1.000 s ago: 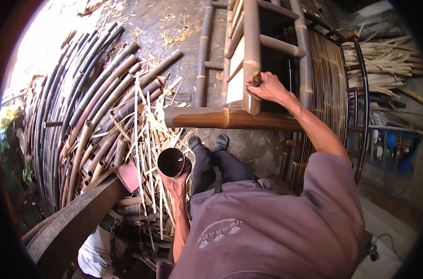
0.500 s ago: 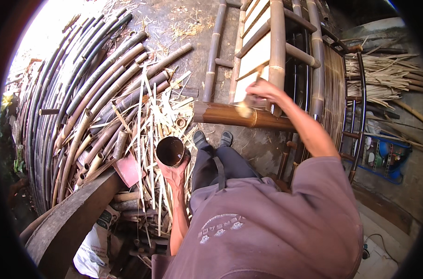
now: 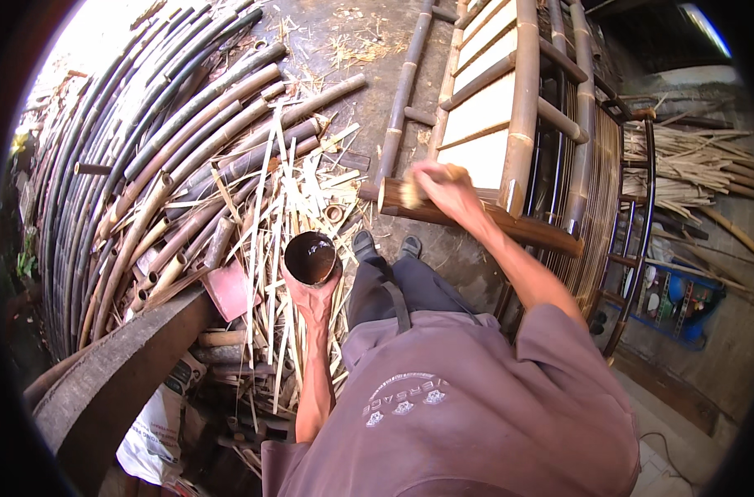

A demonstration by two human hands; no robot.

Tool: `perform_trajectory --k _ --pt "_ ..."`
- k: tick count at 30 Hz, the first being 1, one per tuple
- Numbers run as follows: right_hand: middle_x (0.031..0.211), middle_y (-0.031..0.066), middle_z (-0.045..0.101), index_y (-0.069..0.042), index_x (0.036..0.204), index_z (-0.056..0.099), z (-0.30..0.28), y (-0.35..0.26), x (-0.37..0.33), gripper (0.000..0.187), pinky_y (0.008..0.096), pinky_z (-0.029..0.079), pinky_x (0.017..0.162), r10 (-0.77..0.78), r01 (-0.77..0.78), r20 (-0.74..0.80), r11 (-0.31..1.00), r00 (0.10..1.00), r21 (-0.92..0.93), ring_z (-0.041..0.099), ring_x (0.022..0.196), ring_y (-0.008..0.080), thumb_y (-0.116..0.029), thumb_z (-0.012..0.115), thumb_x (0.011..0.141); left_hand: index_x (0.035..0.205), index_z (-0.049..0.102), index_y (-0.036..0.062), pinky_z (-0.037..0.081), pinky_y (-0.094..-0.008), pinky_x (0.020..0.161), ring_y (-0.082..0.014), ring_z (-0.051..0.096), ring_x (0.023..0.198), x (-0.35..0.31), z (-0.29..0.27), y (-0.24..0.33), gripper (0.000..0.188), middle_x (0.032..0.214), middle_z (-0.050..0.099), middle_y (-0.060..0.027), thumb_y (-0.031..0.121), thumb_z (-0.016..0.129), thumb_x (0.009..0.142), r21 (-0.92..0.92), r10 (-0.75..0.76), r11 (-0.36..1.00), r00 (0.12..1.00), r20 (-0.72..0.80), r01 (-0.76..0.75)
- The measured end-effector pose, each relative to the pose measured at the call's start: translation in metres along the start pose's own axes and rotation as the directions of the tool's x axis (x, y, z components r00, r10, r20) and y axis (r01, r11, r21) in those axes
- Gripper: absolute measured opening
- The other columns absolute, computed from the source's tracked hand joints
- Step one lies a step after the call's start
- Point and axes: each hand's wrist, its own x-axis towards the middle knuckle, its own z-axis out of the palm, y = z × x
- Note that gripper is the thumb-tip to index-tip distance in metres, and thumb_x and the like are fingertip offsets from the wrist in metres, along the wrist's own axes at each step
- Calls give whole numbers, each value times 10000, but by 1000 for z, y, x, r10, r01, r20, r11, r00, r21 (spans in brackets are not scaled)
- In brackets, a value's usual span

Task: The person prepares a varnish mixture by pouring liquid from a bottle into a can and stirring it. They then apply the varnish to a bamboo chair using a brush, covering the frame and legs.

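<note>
Fingers wrapped around a round, dark container [image 3: 310,258], my left hand [image 3: 312,298] keeps it upright; shiny brown liquid shows inside. My right hand [image 3: 445,187] is closed on a paintbrush [image 3: 410,194] whose pale bristles are smeared by motion. The brush is against the left end of a thick, glossy brown bamboo pole [image 3: 509,224]. This pole runs crosswise at the near end of a bamboo frame [image 3: 522,108] with pale panels between its bars. Most of the brush handle is hidden by my fingers.
Long bamboo poles [image 3: 203,108] lie piled at left, with split strips [image 3: 269,290] and a pink piece [image 3: 225,290] beside them. A curved grey slab edge [image 3: 120,364] and a white sack [image 3: 152,439] are lower left. A blue crate [image 3: 679,302] and more strips [image 3: 692,166] lie at right.
My right hand and the brush have moved left along the glossy pole to its end. My left hand still holds the container. The whole view has shifted slightly.
</note>
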Motion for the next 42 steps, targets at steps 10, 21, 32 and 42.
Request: perform_trajectory --k 10,21,32,42 --pt "1077 118 600 -121 1109 695 79 27 -70 335 333 551 665 -474 475 -92 880 876 -10 661 837 235 -2 695 796 1362 398 15 455 -361 977 -275 592 1091 2 11 -11 929 1210 569 -157 195 886 592 -24 97 995 995 7 -97" --pt "1063 165 657 -92 1248 572 -124 97 -89 385 411 523 831 -220 197 -32 924 975 -327 649 962 352 -94 620 865 1362 412 20 409 -385 1028 -300 548 1149 11 26 -7 918 1259 537 -168 212 881 596 17 49 999 999 23 -49" --pt "1033 126 703 -90 1071 705 -186 133 108 233 374 560 802 -37 317 381 631 924 -708 687 882 280 -52 590 872 1416 315 -29 423 -393 1021 -323 562 1148 -31 35 -9 1033 1279 534 -210 192 897 592 52 -215 972 952 -216 231" --pt "971 27 735 -67 1094 714 -328 184 188 259 277 545 785 -132 147 73 955 989 -259 665 858 110 -162 641 865 1440 294 -51 393 -421 1054 -365 531 1195 -62 83 2 1040 1323 513 -247 248 885 638 97 -339 915 877 -340 392"
